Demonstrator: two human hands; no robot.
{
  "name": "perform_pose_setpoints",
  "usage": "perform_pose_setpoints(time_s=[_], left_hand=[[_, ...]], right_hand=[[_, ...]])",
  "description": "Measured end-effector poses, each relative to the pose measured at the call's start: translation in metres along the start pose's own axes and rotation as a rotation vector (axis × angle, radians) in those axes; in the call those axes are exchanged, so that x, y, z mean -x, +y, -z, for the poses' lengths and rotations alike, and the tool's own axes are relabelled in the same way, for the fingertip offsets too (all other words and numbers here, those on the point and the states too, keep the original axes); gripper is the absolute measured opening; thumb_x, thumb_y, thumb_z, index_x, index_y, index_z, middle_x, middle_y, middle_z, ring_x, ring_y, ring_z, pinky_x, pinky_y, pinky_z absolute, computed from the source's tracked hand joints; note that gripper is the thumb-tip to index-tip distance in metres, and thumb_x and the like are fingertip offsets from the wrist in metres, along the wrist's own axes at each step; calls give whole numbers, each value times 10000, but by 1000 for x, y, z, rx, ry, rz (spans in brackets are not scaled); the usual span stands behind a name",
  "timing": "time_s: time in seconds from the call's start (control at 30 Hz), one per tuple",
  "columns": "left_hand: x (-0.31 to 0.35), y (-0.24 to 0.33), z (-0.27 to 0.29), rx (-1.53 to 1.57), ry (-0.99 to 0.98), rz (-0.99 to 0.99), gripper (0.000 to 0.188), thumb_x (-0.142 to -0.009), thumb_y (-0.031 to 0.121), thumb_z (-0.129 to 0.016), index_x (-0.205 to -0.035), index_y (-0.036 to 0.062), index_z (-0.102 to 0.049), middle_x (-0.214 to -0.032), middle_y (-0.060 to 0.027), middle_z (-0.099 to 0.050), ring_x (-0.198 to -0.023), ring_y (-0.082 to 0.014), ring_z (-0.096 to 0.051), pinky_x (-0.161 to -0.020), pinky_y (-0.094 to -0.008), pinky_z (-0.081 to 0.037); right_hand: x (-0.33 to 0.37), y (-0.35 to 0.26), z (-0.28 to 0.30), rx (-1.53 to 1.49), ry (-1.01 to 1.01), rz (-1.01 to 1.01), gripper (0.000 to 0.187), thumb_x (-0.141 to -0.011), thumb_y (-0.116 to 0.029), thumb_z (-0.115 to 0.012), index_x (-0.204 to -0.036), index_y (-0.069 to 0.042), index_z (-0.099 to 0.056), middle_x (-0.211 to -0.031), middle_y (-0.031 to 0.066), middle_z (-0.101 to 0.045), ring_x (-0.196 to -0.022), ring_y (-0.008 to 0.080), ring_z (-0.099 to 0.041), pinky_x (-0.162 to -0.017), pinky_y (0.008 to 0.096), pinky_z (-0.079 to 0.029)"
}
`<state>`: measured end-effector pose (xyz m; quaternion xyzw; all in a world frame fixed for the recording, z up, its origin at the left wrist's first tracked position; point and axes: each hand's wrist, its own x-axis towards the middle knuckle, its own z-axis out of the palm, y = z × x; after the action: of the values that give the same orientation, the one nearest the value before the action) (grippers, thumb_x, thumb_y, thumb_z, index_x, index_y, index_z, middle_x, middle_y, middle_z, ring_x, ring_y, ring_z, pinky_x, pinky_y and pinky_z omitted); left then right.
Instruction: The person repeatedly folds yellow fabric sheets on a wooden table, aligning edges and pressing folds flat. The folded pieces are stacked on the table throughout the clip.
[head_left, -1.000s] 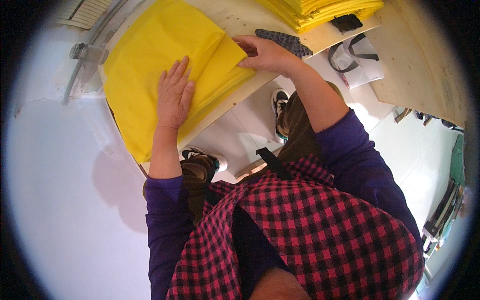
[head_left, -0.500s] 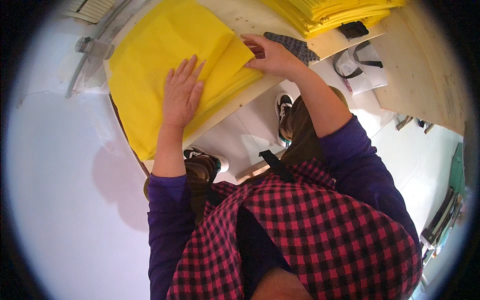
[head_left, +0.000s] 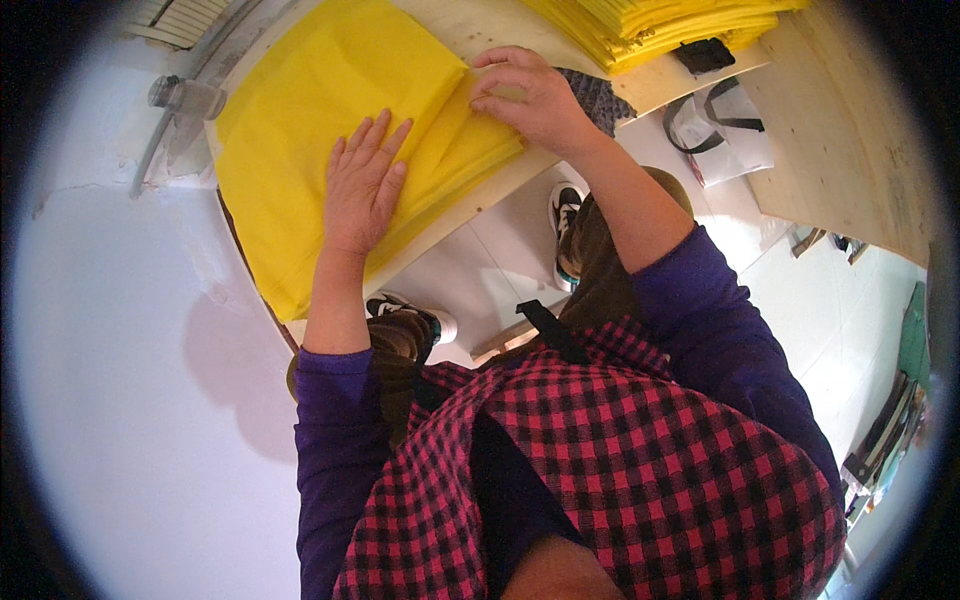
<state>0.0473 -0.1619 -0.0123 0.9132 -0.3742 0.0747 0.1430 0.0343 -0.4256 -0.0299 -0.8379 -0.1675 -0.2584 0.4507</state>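
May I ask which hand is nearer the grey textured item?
Right: the right hand is beside the grey textured item; the left hand lies farther left, on yellow fabric.

Left grip: bare hand, palm down, fingers spread flat on yellow fabric, which lies folded on a pale wooden table. Right grip: thumb and fingers curled toward one another at the fabric's right edge; contact unclear. Grey textured cloth just beyond right hand. Farther right: stack of yellow sheets, small black object near table edge. White bag, black handles, below. Clear container left of fabric.
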Motion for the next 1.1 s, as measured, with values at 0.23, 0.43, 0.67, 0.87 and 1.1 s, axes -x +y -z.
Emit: perform_pose_setpoints(time_s=[0.23, 0.43, 0.67, 0.87, 1.1], left_hand=[[-1, 0, 4, 40, 4, -52, 602, -896, 561, -378, -1374, 201, -446, -1456, -112, -360, -1339, -319, -326, -1099, -508, -184], [-1, -1, 1, 10, -3, -41, 571, -899, 508, -423, -1370, 186, -450, -1460, -113, -354, -1343, -321, -321, -1096, -509, -186], [0, -4, -1, 29, 17, -22, 500, -932, 384, -411, -1307, 64, -491, -1465, -82, -352, -1350, -292, -312, -1112, -473, -180], [1, -5, -1, 44, 22, -20, 480, -935, 352, -411, -1276, 26, -503, -1466, -77, -350, -1350, -287, -312, -1114, -461, -181], [0, -6, -1, 42, 25, -28, 475, -937, 348, -410, -1247, 2, -508, -1471, -76, -343, -1349, -289, -313, -1113, -463, -182]], right_hand=[[-12, -2, -13, -134, 103, 14, 131, -745, -174, -701, -839, -89, -669, -917, 62, -635, -966, 265, -577, -885, 359, -446], [-18, -3, -23, -87, 145, 44, 141, -783, -133, -699, -917, -97, -677, -1028, 60, -619, -1062, 209, -546, -950, 318, -417], [-8, -4, -11, -88, 154, -196, 167, -808, -181, -660, -940, -78, -660, -1016, 82, -624, -997, 248, -572, -909, 337, -438], [15, -8, 6, 222, -308, 164, 411, -839, -363, -594, -1098, -44, -607, -1171, 129, -581, -1102, 289, -531, -969, 395, -391], [47, -38, -7, 409, -518, 202, 608, -876, -436, -517, -1356, -74, -428, -1430, 85, -396, -1365, 240, -292, -1125, 500, -138]])
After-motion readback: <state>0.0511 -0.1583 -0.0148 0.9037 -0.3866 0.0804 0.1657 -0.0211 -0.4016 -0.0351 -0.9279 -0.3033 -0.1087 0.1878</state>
